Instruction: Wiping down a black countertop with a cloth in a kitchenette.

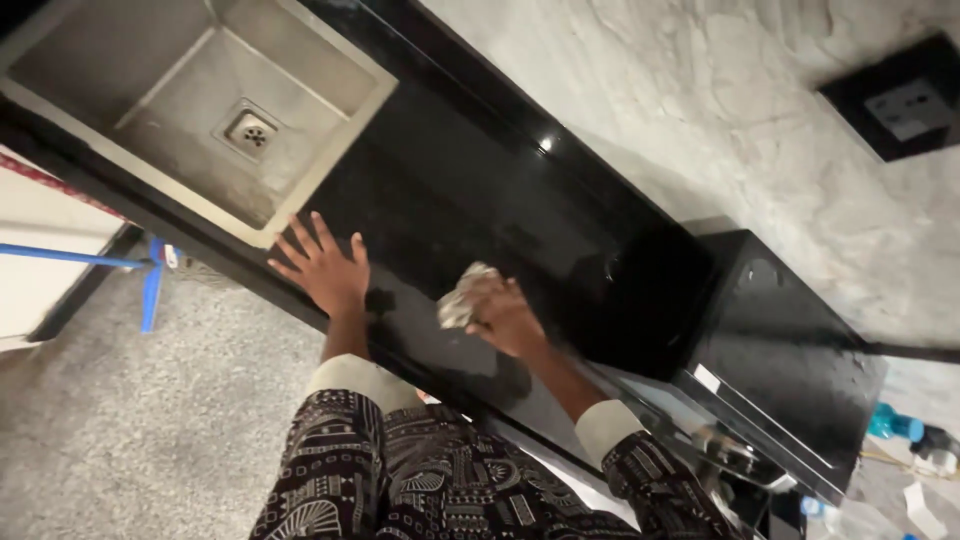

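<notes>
My left hand (328, 268) lies flat, fingers spread, on the glossy black countertop (450, 190) near its front edge, just right of the sink. My right hand (508, 315) is closed around a crumpled pale cloth (460, 300) and presses it onto the countertop a short way to the right of the left hand. Both forearms wear dark patterned sleeves with pale cuffs.
A square grey sink (200, 100) with a round drain is set into the counter at the left. A black boxy appliance (790, 360) stands on the counter at the right. A wall socket (900, 100) sits on the pale wall. A blue-handled tool (150, 275) rests on the speckled floor.
</notes>
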